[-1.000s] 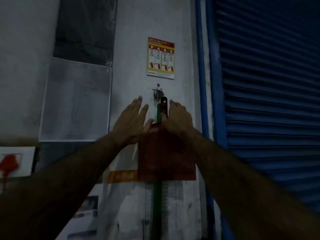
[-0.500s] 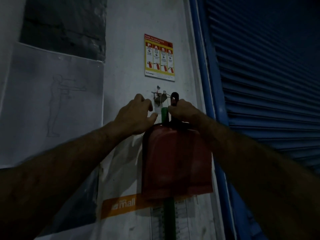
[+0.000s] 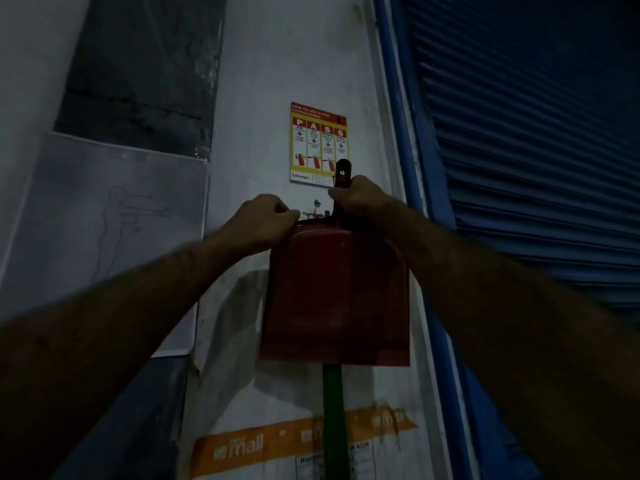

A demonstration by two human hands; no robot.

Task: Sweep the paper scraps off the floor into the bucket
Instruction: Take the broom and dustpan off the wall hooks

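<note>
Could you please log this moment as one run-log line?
phase: fetching tools | right hand: grips red dustpan handle | left hand: holds dustpan's top edge | green pole: behind dustpan

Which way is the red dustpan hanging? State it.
Upright against the wall: red dustpan handle up, gripped by right hand, pan edge down.

Right hand (image 3: 360,199) gripping handle of red dustpan (image 3: 336,292) against wall; left hand (image 3: 263,216) curled at its 10 o'clock corner. Green pole (image 3: 334,420) at 6; extinguisher poster (image 3: 318,143) at 12.
</note>
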